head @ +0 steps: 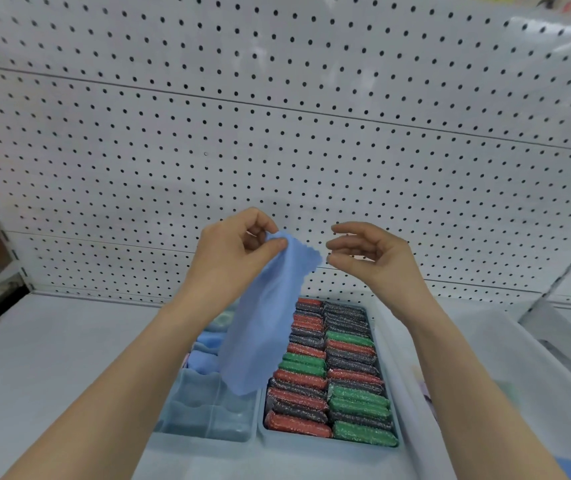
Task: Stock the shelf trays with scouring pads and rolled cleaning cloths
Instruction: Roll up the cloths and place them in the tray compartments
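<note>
1. While sat on the shelf (52, 358): right tray (311, 441) crammed with red, green, grey scouring pads (332, 372), left tray (204, 427) holding rolled cloths (206, 358).
2. Blue cloth (263, 323) dangling unrolled above both, pinched by left hand (232, 251).
3. Right hand (377, 252) relaxed beside it, holding nothing.

Pale grey shelf (52, 358), clear tray (204, 420) resting on it, tray of scouring pads (294, 441) just beside, to its right.

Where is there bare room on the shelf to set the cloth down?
Free: bare shelf left of the cloth tray, back to the pegboard; also that tray's front half, ahead of the rolled cloths. Crowded: pad tray, packed full with scouring pads. Blue cloth hangs from the left hand.
</note>
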`<action>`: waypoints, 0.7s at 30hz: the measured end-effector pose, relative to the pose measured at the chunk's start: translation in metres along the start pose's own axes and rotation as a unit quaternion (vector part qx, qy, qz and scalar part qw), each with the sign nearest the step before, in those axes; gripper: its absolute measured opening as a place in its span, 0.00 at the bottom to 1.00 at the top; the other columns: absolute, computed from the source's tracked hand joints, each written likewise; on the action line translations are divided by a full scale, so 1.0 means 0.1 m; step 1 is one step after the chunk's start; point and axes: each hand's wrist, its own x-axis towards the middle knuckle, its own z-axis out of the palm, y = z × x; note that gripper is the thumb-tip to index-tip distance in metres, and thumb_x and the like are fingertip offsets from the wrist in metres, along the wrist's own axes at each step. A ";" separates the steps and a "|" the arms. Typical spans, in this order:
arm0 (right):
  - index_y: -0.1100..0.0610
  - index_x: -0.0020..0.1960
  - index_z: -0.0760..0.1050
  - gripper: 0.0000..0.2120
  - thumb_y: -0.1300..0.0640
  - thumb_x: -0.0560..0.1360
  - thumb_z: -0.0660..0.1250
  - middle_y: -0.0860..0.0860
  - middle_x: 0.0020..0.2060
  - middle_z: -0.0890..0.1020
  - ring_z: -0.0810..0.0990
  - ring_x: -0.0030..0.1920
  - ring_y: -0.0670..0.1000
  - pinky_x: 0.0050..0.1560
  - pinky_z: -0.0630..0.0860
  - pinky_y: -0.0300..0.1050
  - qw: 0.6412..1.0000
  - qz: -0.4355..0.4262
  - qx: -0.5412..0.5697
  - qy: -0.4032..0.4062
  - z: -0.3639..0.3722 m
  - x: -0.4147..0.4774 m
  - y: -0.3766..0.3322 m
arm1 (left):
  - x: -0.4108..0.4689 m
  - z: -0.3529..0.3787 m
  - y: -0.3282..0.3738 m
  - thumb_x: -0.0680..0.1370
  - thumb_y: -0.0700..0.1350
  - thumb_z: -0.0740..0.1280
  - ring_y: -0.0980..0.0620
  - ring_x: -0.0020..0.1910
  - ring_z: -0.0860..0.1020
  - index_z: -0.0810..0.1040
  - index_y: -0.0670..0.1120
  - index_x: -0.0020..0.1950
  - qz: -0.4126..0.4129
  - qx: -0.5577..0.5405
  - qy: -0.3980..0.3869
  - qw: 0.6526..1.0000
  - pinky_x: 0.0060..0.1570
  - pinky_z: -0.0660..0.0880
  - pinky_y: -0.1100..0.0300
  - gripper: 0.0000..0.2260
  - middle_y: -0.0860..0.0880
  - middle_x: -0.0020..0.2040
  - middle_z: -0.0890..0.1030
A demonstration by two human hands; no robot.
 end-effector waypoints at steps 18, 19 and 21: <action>0.52 0.50 0.79 0.13 0.57 0.68 0.78 0.49 0.44 0.82 0.79 0.45 0.48 0.50 0.75 0.46 0.964 -0.011 -0.151 -0.221 0.20 0.06 -0.12 | -0.05 -0.14 -0.04 0.76 0.35 0.65 0.52 0.28 0.65 0.77 0.57 0.44 0.021 -0.089 -0.097 0.991 0.32 0.64 0.62 0.14 0.55 0.40 0.76; 0.53 0.48 0.79 0.11 0.58 0.69 0.78 0.51 0.41 0.81 0.78 0.40 0.48 0.46 0.74 0.44 0.967 -0.002 -0.140 -0.214 0.18 0.05 -0.09 | -0.04 -0.15 -0.05 0.77 0.36 0.65 0.52 0.28 0.66 0.77 0.59 0.44 0.015 -0.089 -0.074 0.993 0.32 0.64 0.63 0.16 0.59 0.41 0.76; 0.56 0.48 0.79 0.09 0.61 0.70 0.77 0.54 0.40 0.83 0.79 0.39 0.48 0.46 0.75 0.44 0.976 0.020 -0.103 -0.193 0.15 0.03 -0.02 | -0.02 -0.17 -0.07 0.77 0.37 0.65 0.50 0.30 0.67 0.77 0.61 0.47 0.010 -0.087 -0.047 0.995 0.33 0.64 0.62 0.16 0.61 0.42 0.74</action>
